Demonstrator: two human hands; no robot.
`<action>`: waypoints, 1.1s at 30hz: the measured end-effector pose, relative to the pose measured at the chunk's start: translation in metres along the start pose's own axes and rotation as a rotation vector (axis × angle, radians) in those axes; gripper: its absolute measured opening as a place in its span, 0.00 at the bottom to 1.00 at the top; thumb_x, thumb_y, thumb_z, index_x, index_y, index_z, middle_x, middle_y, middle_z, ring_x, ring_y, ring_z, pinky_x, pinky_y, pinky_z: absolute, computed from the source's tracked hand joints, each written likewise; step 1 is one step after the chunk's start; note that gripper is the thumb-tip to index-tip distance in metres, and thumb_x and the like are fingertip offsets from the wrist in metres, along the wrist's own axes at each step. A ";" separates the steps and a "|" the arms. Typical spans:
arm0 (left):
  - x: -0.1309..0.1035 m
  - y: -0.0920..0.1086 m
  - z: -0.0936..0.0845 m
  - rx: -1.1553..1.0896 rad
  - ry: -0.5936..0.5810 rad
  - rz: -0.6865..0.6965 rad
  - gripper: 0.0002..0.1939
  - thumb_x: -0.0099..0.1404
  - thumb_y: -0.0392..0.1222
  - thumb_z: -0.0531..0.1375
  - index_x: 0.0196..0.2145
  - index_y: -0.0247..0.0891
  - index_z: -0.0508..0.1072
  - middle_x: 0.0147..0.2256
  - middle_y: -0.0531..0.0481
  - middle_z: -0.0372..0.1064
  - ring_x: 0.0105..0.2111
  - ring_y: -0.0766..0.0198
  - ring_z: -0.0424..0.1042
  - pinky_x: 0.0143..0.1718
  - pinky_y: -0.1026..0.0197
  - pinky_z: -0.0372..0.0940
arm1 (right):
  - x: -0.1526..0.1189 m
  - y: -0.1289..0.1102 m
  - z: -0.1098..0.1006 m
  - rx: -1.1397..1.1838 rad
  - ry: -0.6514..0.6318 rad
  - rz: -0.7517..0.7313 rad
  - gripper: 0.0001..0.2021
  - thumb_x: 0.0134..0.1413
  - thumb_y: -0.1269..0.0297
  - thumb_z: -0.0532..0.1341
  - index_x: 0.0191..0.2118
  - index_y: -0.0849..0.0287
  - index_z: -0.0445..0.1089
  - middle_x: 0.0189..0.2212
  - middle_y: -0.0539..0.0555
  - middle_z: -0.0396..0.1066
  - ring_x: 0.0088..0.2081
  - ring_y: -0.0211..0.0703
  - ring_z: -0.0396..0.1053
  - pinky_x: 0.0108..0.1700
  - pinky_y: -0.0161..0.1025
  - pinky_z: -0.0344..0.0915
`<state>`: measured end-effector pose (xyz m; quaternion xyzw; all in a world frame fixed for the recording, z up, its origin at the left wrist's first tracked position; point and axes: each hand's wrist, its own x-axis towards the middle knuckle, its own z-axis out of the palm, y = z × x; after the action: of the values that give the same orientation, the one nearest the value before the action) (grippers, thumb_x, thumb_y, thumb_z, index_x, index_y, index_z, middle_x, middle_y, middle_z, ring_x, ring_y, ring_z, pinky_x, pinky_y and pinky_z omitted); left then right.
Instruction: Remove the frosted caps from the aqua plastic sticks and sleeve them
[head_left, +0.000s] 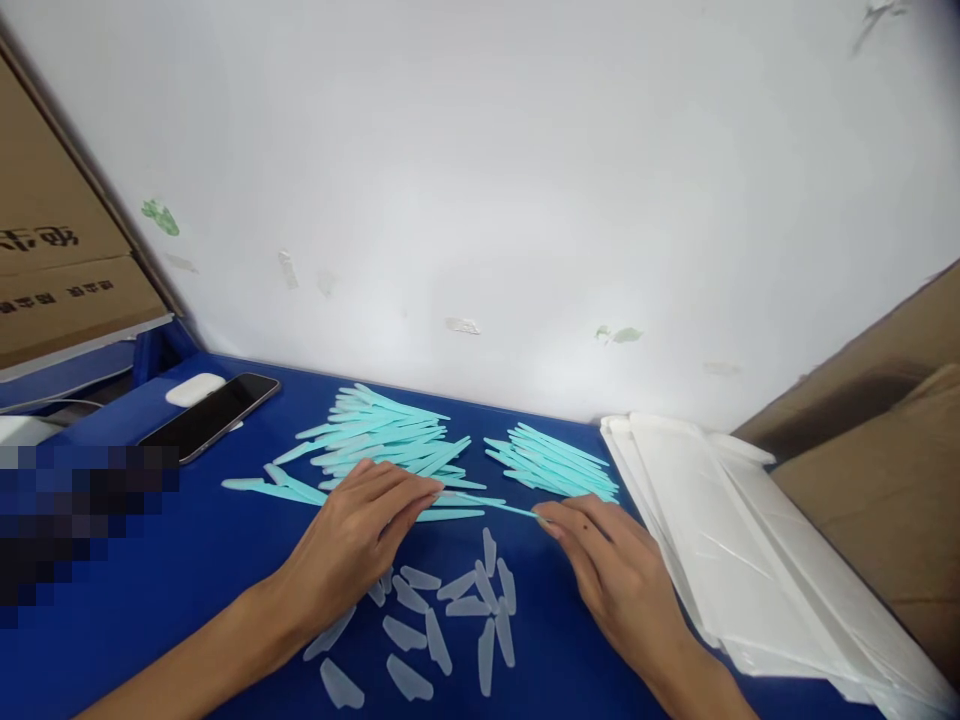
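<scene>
I pinch one teal stick [514,509] in left hand [364,520] and right hand [619,560]; the right pile [555,462] looks done, the bigger left pile [382,430] undone, clear covers [405,633] near

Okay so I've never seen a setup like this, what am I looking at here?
There's no robot here, just a person's bare hands, seen from a camera worn on the head. It looks forward and down at a blue table. The left hand and right hand hold a thin turquoise stick between them. Beyond lie a larger pile and a smaller pile of similar sticks. Nearer are loose translucent pieces; a phone lies left, white packaging right.
</scene>
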<state>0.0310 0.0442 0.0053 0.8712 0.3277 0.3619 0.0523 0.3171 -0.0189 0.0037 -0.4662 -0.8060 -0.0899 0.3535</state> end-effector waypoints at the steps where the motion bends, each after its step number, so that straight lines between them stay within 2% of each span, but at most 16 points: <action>1: -0.001 0.002 0.000 -0.030 -0.021 -0.003 0.12 0.75 0.34 0.56 0.53 0.45 0.73 0.43 0.52 0.77 0.42 0.61 0.75 0.55 0.51 0.62 | 0.000 -0.001 0.001 0.009 -0.004 -0.014 0.13 0.66 0.77 0.60 0.52 0.57 0.70 0.39 0.55 0.73 0.39 0.42 0.71 0.42 0.41 0.67; 4: -0.001 0.009 0.001 -0.157 -0.059 -0.005 0.14 0.74 0.32 0.57 0.53 0.45 0.73 0.43 0.51 0.77 0.42 0.62 0.74 0.52 0.54 0.65 | -0.002 -0.005 0.004 0.087 -0.017 -0.026 0.14 0.66 0.78 0.59 0.52 0.57 0.70 0.39 0.55 0.74 0.38 0.42 0.72 0.41 0.41 0.68; 7: 0.001 0.013 0.000 -0.253 -0.075 0.026 0.14 0.74 0.32 0.58 0.54 0.44 0.72 0.40 0.50 0.76 0.39 0.62 0.73 0.41 0.60 0.67 | -0.005 -0.010 0.008 0.192 -0.032 0.007 0.13 0.68 0.78 0.57 0.52 0.57 0.71 0.38 0.54 0.74 0.37 0.40 0.73 0.39 0.39 0.69; 13: 0.003 0.010 -0.004 -0.046 -0.175 0.150 0.12 0.75 0.32 0.54 0.53 0.39 0.71 0.40 0.47 0.75 0.38 0.59 0.70 0.39 0.56 0.64 | -0.007 -0.013 0.012 0.205 -0.095 0.009 0.11 0.70 0.74 0.56 0.52 0.57 0.71 0.39 0.53 0.75 0.36 0.40 0.75 0.39 0.39 0.71; 16: 0.003 0.001 -0.007 0.132 -0.184 0.172 0.14 0.74 0.27 0.52 0.50 0.39 0.72 0.39 0.47 0.75 0.41 0.56 0.71 0.44 0.53 0.63 | -0.005 -0.012 0.012 0.093 -0.132 -0.002 0.13 0.70 0.70 0.57 0.56 0.54 0.70 0.42 0.54 0.76 0.40 0.44 0.75 0.44 0.43 0.72; 18: 0.005 -0.009 -0.013 0.261 -0.164 0.177 0.18 0.72 0.23 0.49 0.50 0.38 0.71 0.40 0.46 0.76 0.45 0.54 0.71 0.48 0.51 0.62 | -0.004 -0.009 0.011 0.019 -0.098 0.041 0.17 0.70 0.68 0.56 0.61 0.53 0.67 0.47 0.56 0.75 0.46 0.47 0.75 0.49 0.46 0.72; 20: 0.009 -0.023 -0.020 0.368 -0.134 0.177 0.19 0.71 0.22 0.48 0.50 0.37 0.71 0.41 0.45 0.76 0.46 0.51 0.71 0.47 0.50 0.61 | -0.004 -0.005 0.011 -0.020 -0.053 0.110 0.17 0.70 0.67 0.55 0.62 0.52 0.66 0.50 0.57 0.73 0.51 0.49 0.73 0.52 0.48 0.71; 23: 0.013 -0.043 -0.031 0.494 -0.120 0.143 0.15 0.72 0.26 0.50 0.48 0.35 0.73 0.39 0.42 0.77 0.47 0.47 0.71 0.43 0.51 0.61 | -0.005 0.006 0.010 -0.082 -0.034 0.175 0.15 0.71 0.64 0.54 0.58 0.53 0.68 0.52 0.59 0.71 0.53 0.52 0.71 0.54 0.52 0.70; 26: 0.015 -0.056 -0.037 0.570 -0.190 0.094 0.12 0.73 0.29 0.51 0.46 0.34 0.73 0.41 0.40 0.77 0.50 0.44 0.71 0.45 0.49 0.61 | -0.007 0.018 0.012 -0.168 -0.073 0.192 0.16 0.71 0.61 0.54 0.60 0.54 0.67 0.55 0.60 0.70 0.55 0.56 0.70 0.55 0.57 0.69; 30: 0.015 -0.061 -0.038 0.563 -0.252 0.055 0.13 0.75 0.33 0.49 0.41 0.36 0.74 0.41 0.41 0.77 0.52 0.44 0.69 0.48 0.47 0.61 | -0.010 0.028 0.016 -0.177 -0.166 0.218 0.16 0.72 0.63 0.53 0.61 0.54 0.66 0.52 0.58 0.74 0.52 0.54 0.72 0.53 0.56 0.71; 33: 0.015 -0.059 -0.038 0.563 -0.255 0.057 0.13 0.75 0.36 0.50 0.41 0.35 0.76 0.45 0.38 0.74 0.53 0.42 0.68 0.48 0.44 0.63 | -0.011 0.033 0.017 -0.161 -0.204 0.246 0.14 0.72 0.63 0.53 0.57 0.54 0.68 0.50 0.57 0.75 0.50 0.52 0.73 0.52 0.54 0.71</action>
<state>-0.0177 0.0940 0.0229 0.8987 0.3811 0.1461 -0.1605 0.3392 0.0001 -0.0219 -0.5948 -0.7647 -0.0623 0.2401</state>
